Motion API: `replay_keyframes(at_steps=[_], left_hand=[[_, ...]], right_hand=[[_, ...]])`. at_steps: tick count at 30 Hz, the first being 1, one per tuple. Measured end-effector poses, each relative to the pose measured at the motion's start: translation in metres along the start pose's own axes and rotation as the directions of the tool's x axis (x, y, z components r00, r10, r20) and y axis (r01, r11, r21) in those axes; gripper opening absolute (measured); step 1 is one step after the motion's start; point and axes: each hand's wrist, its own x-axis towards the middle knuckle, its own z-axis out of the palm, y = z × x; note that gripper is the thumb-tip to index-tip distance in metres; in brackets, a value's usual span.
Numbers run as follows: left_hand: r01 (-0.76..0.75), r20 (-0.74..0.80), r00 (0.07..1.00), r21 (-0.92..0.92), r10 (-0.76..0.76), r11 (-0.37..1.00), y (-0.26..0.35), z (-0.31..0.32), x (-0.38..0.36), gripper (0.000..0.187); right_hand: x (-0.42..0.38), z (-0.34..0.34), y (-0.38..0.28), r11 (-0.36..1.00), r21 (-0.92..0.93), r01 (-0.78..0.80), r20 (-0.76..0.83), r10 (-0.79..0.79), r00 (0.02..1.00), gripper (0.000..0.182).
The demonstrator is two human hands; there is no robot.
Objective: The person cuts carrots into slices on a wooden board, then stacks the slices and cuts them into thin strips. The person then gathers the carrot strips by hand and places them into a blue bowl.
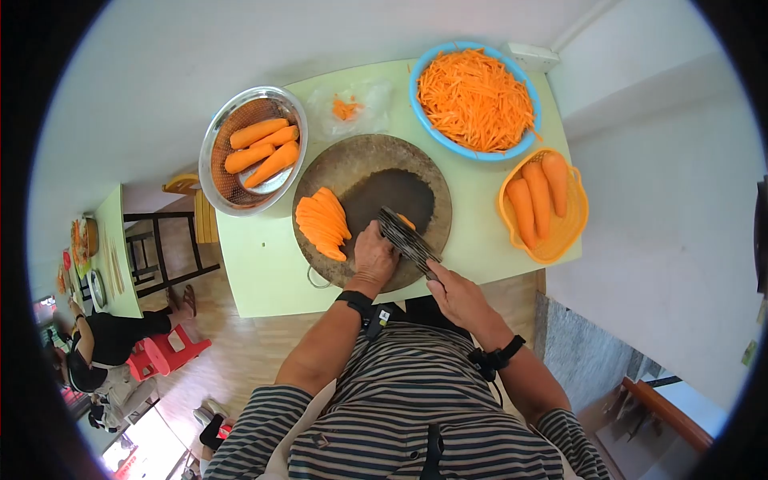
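Pale green surface (260,276) set against a white wall. Toward its front edge, a round chopping board (376,152) with a dark, wet-looking patch across the middle and a metal ring (318,278) at the near left rim. At the back right, a blue basin (415,94) heaped high with shredded carrot (476,100). At the back left, near the board, a shiny metal basin (224,180) with four whole carrots inside. Out to the right, a yellow basket (565,236) with three more carrots lying side by side. Between the two basins, a clear plastic bag (374,98) spread flat under a few orange scraps (346,109).

Over the board, right hand (460,294) closed around the near end of a dark knife (408,242), blade slanting away to the left. Left hand (376,254) bent low against the blade's left side; impossible to tell whether spread or pinching anything. On the board's left part, just beside that hand, a fanned pile of carrot slices (322,224). Beyond the blade, to its right, a small orange piece (407,221), partly hidden.
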Motion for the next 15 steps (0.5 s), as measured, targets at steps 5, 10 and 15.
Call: replay_keyframes(at_steps=[5, 10, 15], left_hand=[[0.079, 0.074, 0.994, -0.016, -0.078, 0.997, 0.002, -0.002, 0.000, 0.039], [0.028, -0.040, 0.999, -0.047, -0.030, 0.999, 0.002, 0.000, 0.001, 0.031], [0.059, -0.034, 0.997, -0.087, -0.063, 0.994, 0.001, 0.002, 0.001, 0.033]], right_hand=[[-0.005, -0.004, -0.007, 0.998, -0.044, -0.032, -0.006, 0.032, 0.999, 0.043], [-0.011, -0.022, -0.020, 0.987, -0.089, -0.132, 0.101, 0.140, 0.985, 0.044], [-0.007, -0.018, -0.012, 0.988, -0.093, -0.122, 0.101, 0.131, 0.986, 0.044]])
